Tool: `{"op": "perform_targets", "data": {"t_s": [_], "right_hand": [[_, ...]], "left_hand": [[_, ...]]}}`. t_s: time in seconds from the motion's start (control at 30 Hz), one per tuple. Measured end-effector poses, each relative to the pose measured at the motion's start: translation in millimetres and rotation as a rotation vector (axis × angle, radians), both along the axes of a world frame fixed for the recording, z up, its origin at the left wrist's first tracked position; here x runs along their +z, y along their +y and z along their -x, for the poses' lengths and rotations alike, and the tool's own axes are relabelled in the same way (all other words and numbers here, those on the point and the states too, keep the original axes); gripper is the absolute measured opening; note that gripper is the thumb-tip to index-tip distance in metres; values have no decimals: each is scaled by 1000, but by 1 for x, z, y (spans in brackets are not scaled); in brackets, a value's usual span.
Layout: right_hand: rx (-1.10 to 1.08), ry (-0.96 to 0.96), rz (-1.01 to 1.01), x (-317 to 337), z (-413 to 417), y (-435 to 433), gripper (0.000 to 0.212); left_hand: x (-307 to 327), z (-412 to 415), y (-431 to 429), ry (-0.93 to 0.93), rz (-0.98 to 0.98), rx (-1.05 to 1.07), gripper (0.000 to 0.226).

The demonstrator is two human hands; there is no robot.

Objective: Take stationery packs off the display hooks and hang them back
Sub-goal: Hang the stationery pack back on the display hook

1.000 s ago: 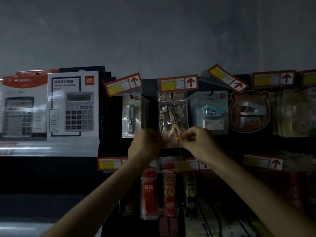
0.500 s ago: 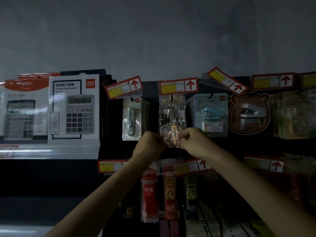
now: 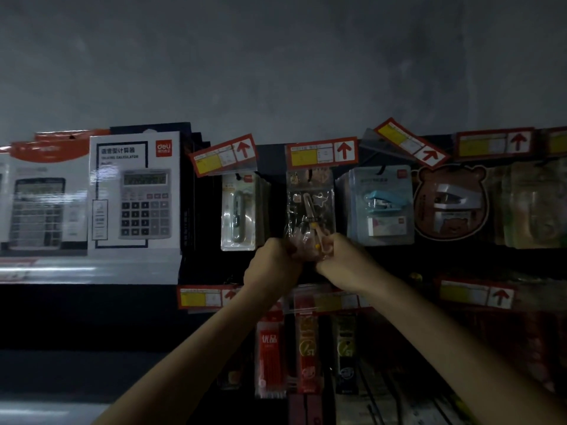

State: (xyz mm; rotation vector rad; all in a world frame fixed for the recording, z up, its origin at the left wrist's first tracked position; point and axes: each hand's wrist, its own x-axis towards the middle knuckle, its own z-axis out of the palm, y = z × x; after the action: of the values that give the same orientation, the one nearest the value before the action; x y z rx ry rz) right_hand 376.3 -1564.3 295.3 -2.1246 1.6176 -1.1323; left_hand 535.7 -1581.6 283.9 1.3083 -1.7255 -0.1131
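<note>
Dim grey wall (image 3: 276,72) is seen behind a dark display rack (image 3: 277,191) hung with stationery. At the middle of the rack a clear scissors pack (image 3: 310,204) is held upright, and every other place is given from it.

Its lower left corner is gripped by the left hand (image 3: 271,266), whose fingers are curled tightly round the plastic. Its lower right corner is pinched by the right hand (image 3: 343,260), the fingers bent and closed on the edge of the film. The two hands are held near each other under the pack, with its crumpled bottom edge between them.

The pack's top is set just beneath a red and yellow price tag (image 3: 322,152). Whether its hole is seated on a hook cannot be told, as that spot is hidden by the tag and the gloom.

Just left of the pack a narrow blister card (image 3: 238,211) with a grey tool is hung. Just right of it a blue stapler pack (image 3: 380,205) is hung, and beyond that a bear-shaped card (image 3: 451,204). Well to the left of the pack, calculator boxes (image 3: 135,194) are stood on a shelf. Below the pack, past the forearms, lower price tags (image 3: 199,297) are fixed in a row, and under these red refill packs (image 3: 270,357) are hung.
</note>
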Motion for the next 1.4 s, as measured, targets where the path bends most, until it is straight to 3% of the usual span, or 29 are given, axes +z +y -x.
{"op": "perform_targets", "data": {"t_s": [0.13,0.2,0.5,0.67,0.97,1.07,1.2,1.4], "right_hand": [[43,60,26,-7,7,-7,83],[36,78,52,-6,4,12,92],[-61,263,71,-4,1,40,64],[-99,283,17,-6,6,37,55],[-111,297,33,-3,8,29,57],[-94,265,122,-6,10,32,50],[-69,171,309,-18,17,36,25],[-13,81,505,-26,29,47,36]], "left_hand": [[-1,-2,10,-35,15,-13,14],[-2,0,20,-124,52,27,14],[-12,11,42,-578,238,135,65],[-4,16,35,-762,179,157,86],[1,17,27,-711,119,122,59],[3,16,28,-709,99,120,60],[5,15,30,-710,151,129,60],[15,31,31,-680,227,182,75]]}}
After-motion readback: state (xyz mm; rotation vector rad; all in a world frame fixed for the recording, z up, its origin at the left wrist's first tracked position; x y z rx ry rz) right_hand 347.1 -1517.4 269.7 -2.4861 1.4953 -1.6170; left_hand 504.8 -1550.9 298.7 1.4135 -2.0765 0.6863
